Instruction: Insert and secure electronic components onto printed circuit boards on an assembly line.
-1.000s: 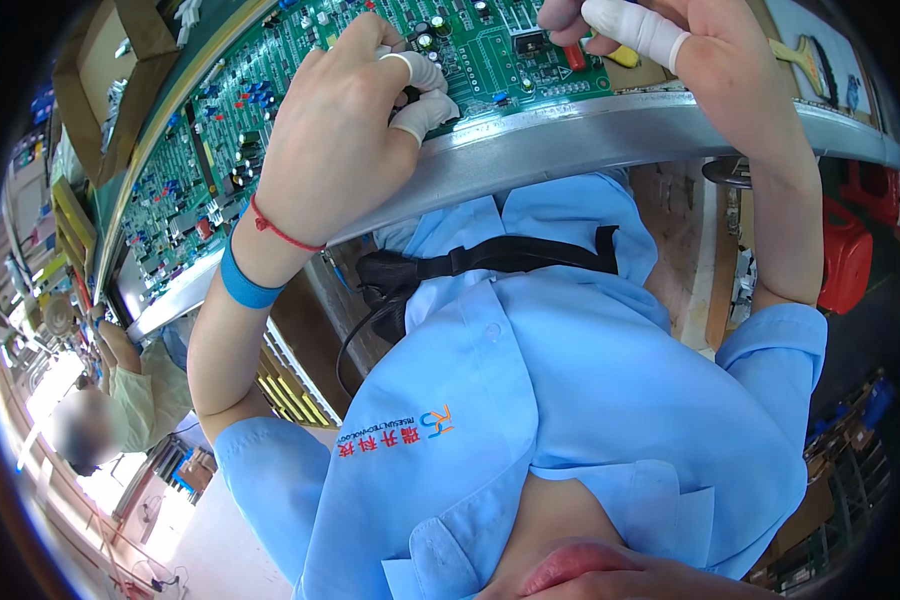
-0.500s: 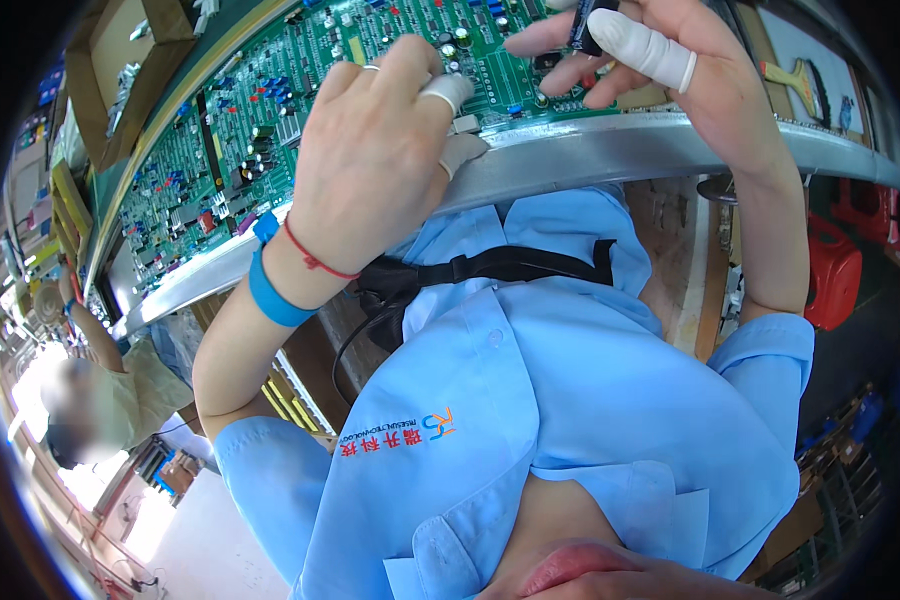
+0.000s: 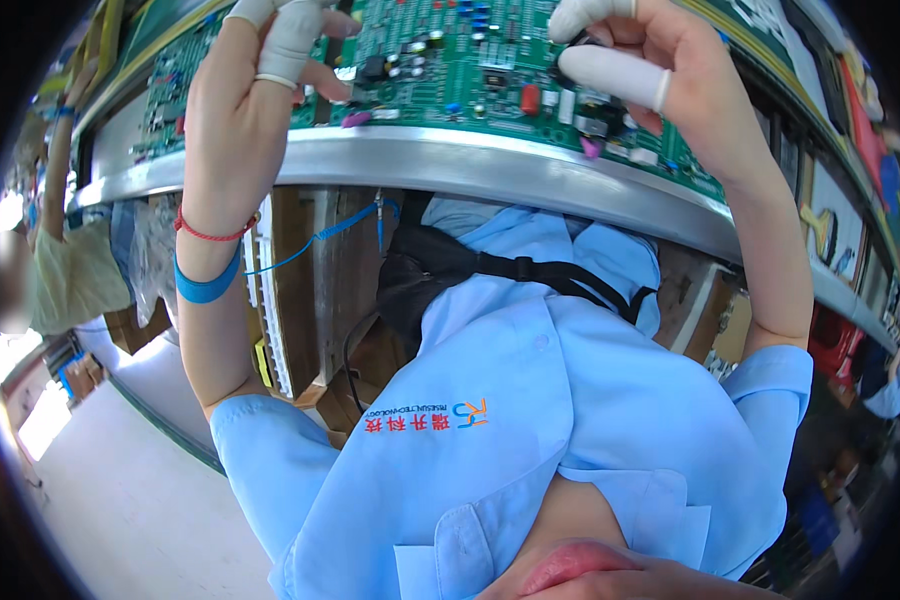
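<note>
A green circuit board (image 3: pixel 460 70) crowded with small parts lies on a metal conveyor rail (image 3: pixel 450 165) in front of me. My left hand (image 3: pixel 245 100), with white finger cots, rests its fingertips on the board's left part and holds nothing. A blue wrist strap (image 3: pixel 205 288) and a red string sit on that wrist. My right hand (image 3: pixel 660 70), also with finger cots, pinches a small dark component (image 3: pixel 573 42) between thumb and forefinger just above the board's right part.
A thin blue cord (image 3: pixel 315 238) hangs from the wrist strap under the rail. A co-worker in a pale shirt (image 3: pixel 65 270) stands at the left along the same line. Wooden frames (image 3: pixel 315 290) sit below the rail, and a red box (image 3: pixel 835 335) is at the right.
The board and both hands now sit higher and more central in the picture. My left hand has shifted from the board's near edge onto its surface. My right hand still pinches the dark component.
</note>
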The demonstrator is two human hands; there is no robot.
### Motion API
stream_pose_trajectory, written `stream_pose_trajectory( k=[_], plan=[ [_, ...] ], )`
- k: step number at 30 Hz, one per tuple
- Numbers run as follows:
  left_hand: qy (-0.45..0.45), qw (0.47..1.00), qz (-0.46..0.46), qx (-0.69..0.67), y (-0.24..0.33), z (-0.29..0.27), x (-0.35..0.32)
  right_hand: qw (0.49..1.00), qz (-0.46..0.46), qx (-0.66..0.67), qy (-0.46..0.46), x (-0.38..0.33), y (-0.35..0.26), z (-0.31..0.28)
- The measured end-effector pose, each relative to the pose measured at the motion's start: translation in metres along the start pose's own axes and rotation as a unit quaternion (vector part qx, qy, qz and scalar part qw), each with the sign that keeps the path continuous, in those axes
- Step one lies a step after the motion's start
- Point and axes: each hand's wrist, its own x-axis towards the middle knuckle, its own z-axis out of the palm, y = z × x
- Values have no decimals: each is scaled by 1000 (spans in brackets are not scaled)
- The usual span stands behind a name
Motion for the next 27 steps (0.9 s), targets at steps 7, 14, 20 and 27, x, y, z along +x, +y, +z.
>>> stream_pose_trajectory(
  k=[7, 14, 20, 27],
  plan=[
    [57, 998, -13, 39, -46, -24, -30, 943, -114, -311, -40, 40, 10, 51],
    [108, 989, -103, -12, -51, -20, -46, 798, -308, -518, 2, 65, 30, 82],
    [110, 987, -117, -31, -57, -18, -51, 772, -327, -544, -19, 68, 27, 90],
    [90, 987, -132, -4, -54, -15, -50, 746, -313, -587, -32, 71, 17, 93]
  ],
)
